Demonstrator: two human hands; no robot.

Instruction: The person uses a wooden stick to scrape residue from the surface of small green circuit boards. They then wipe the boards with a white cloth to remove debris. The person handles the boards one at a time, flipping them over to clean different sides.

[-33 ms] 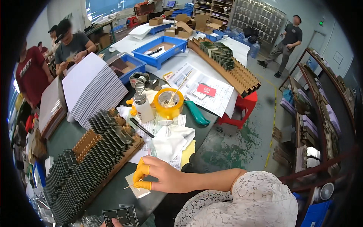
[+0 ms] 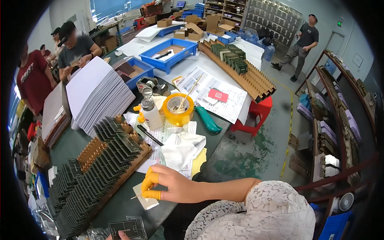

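My right hand point(image 2: 173, 185), with yellow finger cots on its fingertips, pinches a thin swab-like stick point(image 2: 135, 197). The stick's tip points left, over a small cream-coloured pad point(image 2: 149, 205) near the table edge. At the lower edge only a bit of my left hand point(image 2: 124, 236) shows; its thumb rests on a dark flat circuit board point(image 2: 127, 229), and the other fingers are out of sight. A second dark board point(image 2: 139, 225) lies partly behind that one. To the left stands a wooden slotted rack point(image 2: 93, 152) filled with rows of upright dark boards point(image 2: 88, 188).
Beyond my right hand lie a white cloth point(image 2: 180, 150), a black pen point(image 2: 150, 135), a white bottle point(image 2: 151, 114), a yellow tape roll point(image 2: 178, 110) holding sticks, and a green-handled tool point(image 2: 207, 120). Farther off are blue trays point(image 2: 170, 54) and another rack point(image 2: 238, 68). Several people are around.
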